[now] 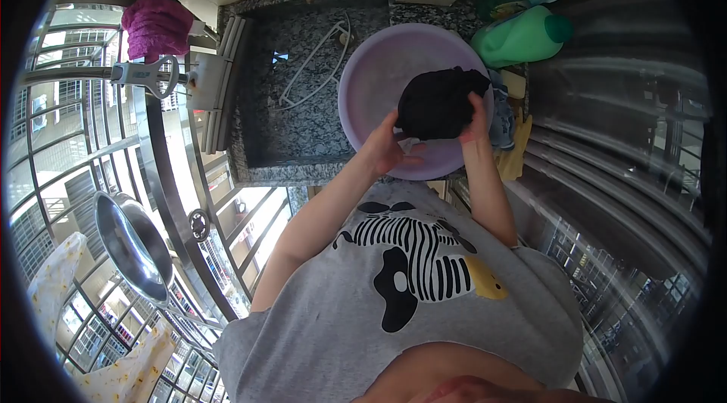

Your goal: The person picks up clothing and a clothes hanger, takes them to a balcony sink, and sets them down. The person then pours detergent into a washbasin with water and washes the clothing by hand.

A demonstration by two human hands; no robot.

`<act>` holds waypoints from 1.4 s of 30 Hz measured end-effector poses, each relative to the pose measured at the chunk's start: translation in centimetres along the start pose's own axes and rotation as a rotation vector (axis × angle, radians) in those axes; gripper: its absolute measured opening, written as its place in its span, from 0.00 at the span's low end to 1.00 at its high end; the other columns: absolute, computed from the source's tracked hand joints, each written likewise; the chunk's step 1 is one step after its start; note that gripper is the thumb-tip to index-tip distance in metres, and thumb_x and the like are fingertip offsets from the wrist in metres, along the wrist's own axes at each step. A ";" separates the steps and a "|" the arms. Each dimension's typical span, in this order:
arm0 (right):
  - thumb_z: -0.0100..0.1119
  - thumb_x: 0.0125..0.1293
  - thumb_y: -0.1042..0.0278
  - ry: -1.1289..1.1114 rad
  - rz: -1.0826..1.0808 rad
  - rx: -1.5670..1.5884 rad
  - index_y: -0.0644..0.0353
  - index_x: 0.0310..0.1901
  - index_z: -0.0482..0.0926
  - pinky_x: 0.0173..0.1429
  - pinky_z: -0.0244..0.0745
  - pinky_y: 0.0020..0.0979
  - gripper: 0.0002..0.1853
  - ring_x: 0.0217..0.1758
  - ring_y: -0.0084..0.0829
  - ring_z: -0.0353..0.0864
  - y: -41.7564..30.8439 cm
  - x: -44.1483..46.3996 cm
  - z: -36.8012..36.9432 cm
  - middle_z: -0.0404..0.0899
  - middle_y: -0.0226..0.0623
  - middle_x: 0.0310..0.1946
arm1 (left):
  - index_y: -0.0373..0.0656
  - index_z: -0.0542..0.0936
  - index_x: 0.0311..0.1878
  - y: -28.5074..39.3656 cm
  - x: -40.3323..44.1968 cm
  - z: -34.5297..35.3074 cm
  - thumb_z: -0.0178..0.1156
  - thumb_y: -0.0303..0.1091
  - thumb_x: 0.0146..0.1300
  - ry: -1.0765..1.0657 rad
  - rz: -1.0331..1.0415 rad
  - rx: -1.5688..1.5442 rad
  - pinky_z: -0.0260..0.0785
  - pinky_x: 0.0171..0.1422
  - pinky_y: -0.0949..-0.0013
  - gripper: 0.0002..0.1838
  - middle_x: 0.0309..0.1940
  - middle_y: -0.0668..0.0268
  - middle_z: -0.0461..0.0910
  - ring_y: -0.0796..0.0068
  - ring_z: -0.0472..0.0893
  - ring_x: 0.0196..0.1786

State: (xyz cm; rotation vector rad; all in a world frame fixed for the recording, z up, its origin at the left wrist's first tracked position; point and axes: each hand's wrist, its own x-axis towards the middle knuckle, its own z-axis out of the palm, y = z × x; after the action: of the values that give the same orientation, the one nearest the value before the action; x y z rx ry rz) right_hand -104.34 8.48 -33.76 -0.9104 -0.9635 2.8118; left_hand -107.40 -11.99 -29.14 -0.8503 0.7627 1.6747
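Observation:
A bundled black cloth [437, 104] is held up over a round purple basin [363, 62], with both hands at its sides. My left hand [386, 147] grips the cloth's lower left edge, thumb up against it and some fingers reaching under. On the other side, my right hand [475, 120] has its fingers closed on the cloth's right edge. The cloth hides part of the basin's inside, which looks pale and cloudy. What kind of garment the black cloth is cannot be made out.
The basin stands at the right of a speckled stone sink [303, 62] holding a white hanger [314, 62]. A green bottle [519, 36] lies behind it on the right, near yellow gloves [516, 147]. A purple towel [157, 26] hangs left; a metal bowl [132, 244] is by the railing.

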 end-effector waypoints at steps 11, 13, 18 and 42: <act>0.64 0.63 0.58 -0.141 0.095 0.182 0.61 0.55 0.75 0.63 0.75 0.35 0.22 0.55 0.34 0.80 1.0 -1.2 1.0 0.79 0.38 0.51 | 0.42 0.77 0.55 -0.4 8.6 -0.1 0.58 0.48 0.70 -0.204 0.236 -0.352 0.75 0.60 0.59 0.20 0.51 0.61 0.81 0.64 0.82 0.54; 0.61 0.64 0.56 -0.078 0.135 0.245 0.60 0.52 0.78 0.61 0.78 0.35 0.20 0.52 0.34 0.82 1.1 -0.7 1.4 0.81 0.38 0.47 | 0.41 0.79 0.53 -0.1 7.7 0.7 0.60 0.40 0.68 -0.104 0.367 -0.273 0.77 0.57 0.63 0.15 0.47 0.62 0.82 0.65 0.83 0.50; 0.58 0.65 0.55 0.048 0.187 0.221 0.60 0.48 0.81 0.56 0.81 0.37 0.18 0.47 0.36 0.84 2.6 0.7 -0.1 0.83 0.39 0.42 | 0.38 0.79 0.49 1.1 6.6 1.9 0.65 0.23 0.56 -0.022 0.911 0.298 0.75 0.55 0.66 0.16 0.43 0.62 0.83 0.65 0.84 0.48; 0.60 0.64 0.35 -0.596 0.009 0.317 0.49 0.78 0.51 0.76 0.63 0.41 0.48 0.74 0.32 0.66 1.7 -4.5 4.0 0.64 0.31 0.72 | 0.39 0.74 0.54 2.6 1.7 4.2 0.57 0.18 0.53 0.282 1.289 0.333 0.70 0.65 0.64 0.22 0.59 0.57 0.77 0.65 0.79 0.57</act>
State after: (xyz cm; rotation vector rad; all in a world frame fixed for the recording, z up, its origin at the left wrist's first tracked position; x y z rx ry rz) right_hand -102.51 3.93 -29.81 -0.0338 -0.4986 3.1696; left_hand -110.89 -8.27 -28.10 -0.3021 1.9942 2.3914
